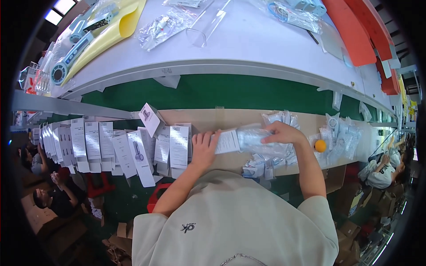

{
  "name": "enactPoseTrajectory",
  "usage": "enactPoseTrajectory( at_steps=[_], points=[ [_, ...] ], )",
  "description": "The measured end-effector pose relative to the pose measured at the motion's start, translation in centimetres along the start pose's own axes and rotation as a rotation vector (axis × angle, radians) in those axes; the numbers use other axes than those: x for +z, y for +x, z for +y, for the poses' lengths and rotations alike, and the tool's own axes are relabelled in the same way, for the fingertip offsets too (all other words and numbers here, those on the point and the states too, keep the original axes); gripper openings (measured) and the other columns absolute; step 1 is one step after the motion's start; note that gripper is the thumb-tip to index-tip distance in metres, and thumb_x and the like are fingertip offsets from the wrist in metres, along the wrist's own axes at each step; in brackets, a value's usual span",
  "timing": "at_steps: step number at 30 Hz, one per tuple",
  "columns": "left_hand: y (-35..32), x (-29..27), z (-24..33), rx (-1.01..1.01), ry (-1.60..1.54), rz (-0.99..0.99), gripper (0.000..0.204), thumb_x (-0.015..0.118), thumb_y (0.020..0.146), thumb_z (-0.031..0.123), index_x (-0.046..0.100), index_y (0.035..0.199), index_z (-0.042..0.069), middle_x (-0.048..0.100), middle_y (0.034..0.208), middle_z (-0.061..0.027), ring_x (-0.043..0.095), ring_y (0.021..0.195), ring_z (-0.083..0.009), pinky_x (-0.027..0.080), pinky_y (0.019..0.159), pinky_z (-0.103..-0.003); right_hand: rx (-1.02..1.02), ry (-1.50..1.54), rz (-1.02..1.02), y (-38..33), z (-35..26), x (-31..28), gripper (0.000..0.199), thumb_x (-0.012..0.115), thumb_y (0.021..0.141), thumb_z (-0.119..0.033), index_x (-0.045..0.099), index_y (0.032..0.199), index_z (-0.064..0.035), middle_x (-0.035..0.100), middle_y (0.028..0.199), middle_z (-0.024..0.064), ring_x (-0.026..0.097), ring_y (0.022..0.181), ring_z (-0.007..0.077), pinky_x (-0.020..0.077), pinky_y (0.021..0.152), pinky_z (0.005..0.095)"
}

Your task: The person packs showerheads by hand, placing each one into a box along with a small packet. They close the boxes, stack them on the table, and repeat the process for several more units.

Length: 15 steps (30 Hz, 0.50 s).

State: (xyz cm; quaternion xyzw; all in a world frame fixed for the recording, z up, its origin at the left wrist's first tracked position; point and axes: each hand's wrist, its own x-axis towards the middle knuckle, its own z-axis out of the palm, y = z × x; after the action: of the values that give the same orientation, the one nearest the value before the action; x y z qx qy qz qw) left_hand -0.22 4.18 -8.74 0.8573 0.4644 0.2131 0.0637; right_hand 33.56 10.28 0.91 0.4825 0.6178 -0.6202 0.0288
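While the left hand [203, 150] grips the white box [227, 142] by its left end, the right hand [286, 133] pinches the clear bag [254, 140] meeting its right end; both long axes run roughly sideways, between the counter's [204, 119] far and near edges.

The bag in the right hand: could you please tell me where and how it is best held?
Probably by its right part, coming from the right, as the right hand does: the bag runs sideways, its left end meeting the box, which leaves the right part freer to grip.
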Motion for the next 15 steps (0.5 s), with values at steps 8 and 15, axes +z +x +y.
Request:
enactPoseTrajectory(
  at_steps=[8,15],
  points=[
    [0.8,-0.7,1.2,-0.150,-0.099,0.073,0.083,0.081,0.060,0.014,0.049,0.136,0.005,0.054,0.120,-0.0158,0.051,0.109,-0.0358,0.038,0.096,-0.049,-0.320,0.384,0.270,4.9,-0.2,5.9,0.034,0.074,0.087,-0.014,0.067,0.119,-0.0030,0.068,0.098,0.0058,0.063,0.088,0.0123,0.0506,0.077,0.0309],
    [-1.1,-0.7,1.2,-0.590,-0.331,0.012,0.101,0.089,0.060,0.015,0.035,0.145,0.004,0.049,0.127,-0.0181,0.048,0.114,-0.0395,0.038,0.099,-0.049,-0.163,0.224,0.774,6.1,5.9,9.9,0.026,0.072,0.083,-0.007,0.067,0.108,-0.0025,0.067,0.103,0.0092,0.063,0.094,0.0181,0.0499,0.084,0.0362]
  ],
)
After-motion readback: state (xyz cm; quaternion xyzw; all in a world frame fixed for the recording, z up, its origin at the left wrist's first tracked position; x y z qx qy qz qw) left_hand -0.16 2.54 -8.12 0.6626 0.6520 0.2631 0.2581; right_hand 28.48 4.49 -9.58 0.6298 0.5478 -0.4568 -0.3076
